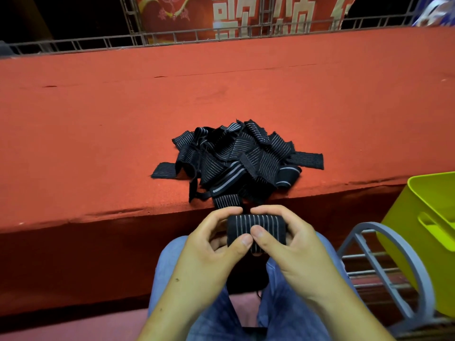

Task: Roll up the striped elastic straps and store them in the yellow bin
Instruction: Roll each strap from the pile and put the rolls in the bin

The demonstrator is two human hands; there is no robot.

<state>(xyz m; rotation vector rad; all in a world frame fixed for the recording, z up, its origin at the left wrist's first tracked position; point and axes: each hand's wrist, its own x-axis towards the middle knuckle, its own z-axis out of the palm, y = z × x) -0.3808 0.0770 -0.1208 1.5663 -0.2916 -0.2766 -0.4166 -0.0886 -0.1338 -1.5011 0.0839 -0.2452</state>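
Note:
A black strap roll with thin white stripes (256, 223) is pinched between both hands above my lap. My left hand (214, 244) grips its left end, thumb on the front. My right hand (288, 239) grips the right end, its thumb meeting the left thumb. A strap tail runs from the roll up to a tangled pile of striped black straps (236, 156) on the red table's front edge. The yellow bin (423, 232) stands at the right, below table height; its inside is mostly out of view.
The red cloth-covered table (123, 119) stretches wide behind the pile. A grey metal chair frame (384, 264) holds the bin at my right. My knees in blue jeans (283, 291) are under the hands. A metal railing (172, 36) and red banner stand at the back.

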